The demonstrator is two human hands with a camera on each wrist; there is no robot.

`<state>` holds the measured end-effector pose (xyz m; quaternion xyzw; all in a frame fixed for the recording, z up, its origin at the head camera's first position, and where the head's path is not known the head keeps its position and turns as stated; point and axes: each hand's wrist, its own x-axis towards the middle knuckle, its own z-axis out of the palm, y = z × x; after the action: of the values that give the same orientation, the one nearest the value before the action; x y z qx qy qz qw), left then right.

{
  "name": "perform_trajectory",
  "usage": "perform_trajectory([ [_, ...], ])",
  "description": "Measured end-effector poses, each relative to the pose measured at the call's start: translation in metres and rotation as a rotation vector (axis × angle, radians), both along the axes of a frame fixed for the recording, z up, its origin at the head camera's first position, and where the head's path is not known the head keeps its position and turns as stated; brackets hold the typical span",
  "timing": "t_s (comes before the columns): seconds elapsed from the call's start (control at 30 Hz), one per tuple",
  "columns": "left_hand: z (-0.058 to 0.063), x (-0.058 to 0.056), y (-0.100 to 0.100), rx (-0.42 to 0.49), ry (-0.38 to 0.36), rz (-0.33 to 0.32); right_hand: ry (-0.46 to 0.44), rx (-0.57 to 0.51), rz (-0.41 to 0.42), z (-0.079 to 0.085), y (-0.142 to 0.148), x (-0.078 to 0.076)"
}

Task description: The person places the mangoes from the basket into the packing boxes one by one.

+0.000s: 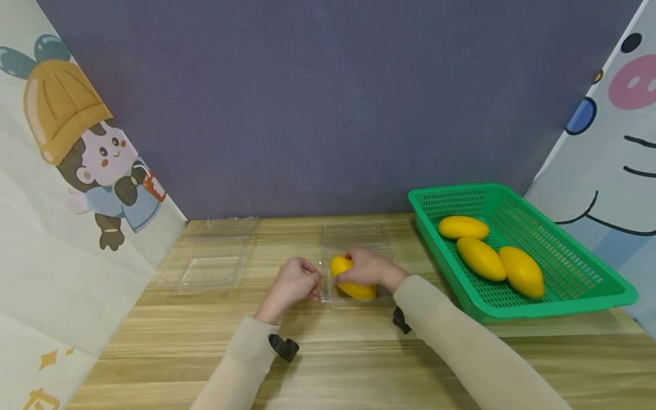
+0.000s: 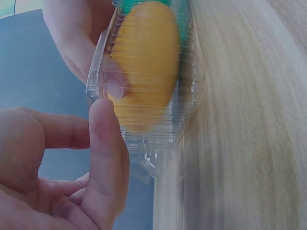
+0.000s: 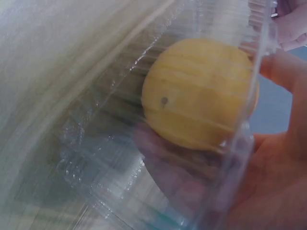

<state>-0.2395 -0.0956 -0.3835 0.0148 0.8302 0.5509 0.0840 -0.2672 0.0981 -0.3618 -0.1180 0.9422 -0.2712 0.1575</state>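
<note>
My right hand (image 1: 365, 266) grips a yellow mango (image 1: 363, 291) inside a clear plastic clamshell box (image 1: 333, 293) on the table. Through the box's ribbed wall, the right wrist view shows the mango's rounded end (image 3: 199, 91) with fingers curled around it. At the box's left side is my left hand (image 1: 297, 278). The left wrist view has its thumb and a finger (image 2: 103, 139) pinching the box's rim near a corner. The lid (image 1: 355, 233) lies folded back toward the wall. Part of the mango is hidden under my right hand.
A green basket (image 1: 461, 296) on the right holds three more mangoes, one of them at the back (image 1: 463, 227). Another clear clamshell box (image 1: 210, 273) lies open at the left. A dark wall (image 1: 307, 114) stands behind the wooden table (image 1: 348, 364).
</note>
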Motion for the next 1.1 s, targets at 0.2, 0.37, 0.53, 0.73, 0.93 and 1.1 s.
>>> perform_trajectory([
  [0.2,-0.0008,0.0002,-0.0004,0.001,0.004,-0.009,-0.004,0.002,0.003,-0.0003,-0.0034,0.0017],
  [0.37,-0.0009,0.0006,-0.0003,-0.001,0.009,-0.011,-0.018,-0.011,0.023,0.0003,-0.0051,0.0019],
  [0.53,-0.0009,0.0003,-0.0003,-0.007,0.012,-0.013,-0.064,-0.043,0.038,0.0028,-0.0059,0.0006],
  [0.73,-0.0002,-0.0001,-0.0003,-0.008,0.013,-0.015,-0.082,-0.060,0.006,0.0048,-0.0060,0.0014],
  [0.93,0.0001,0.0002,-0.0006,-0.007,0.014,-0.012,-0.067,-0.081,-0.010,0.0043,-0.0061,0.0034],
  [1.1,-0.0005,0.0005,-0.0010,-0.005,0.017,-0.015,-0.075,-0.105,-0.016,0.0039,-0.0057,0.0044],
])
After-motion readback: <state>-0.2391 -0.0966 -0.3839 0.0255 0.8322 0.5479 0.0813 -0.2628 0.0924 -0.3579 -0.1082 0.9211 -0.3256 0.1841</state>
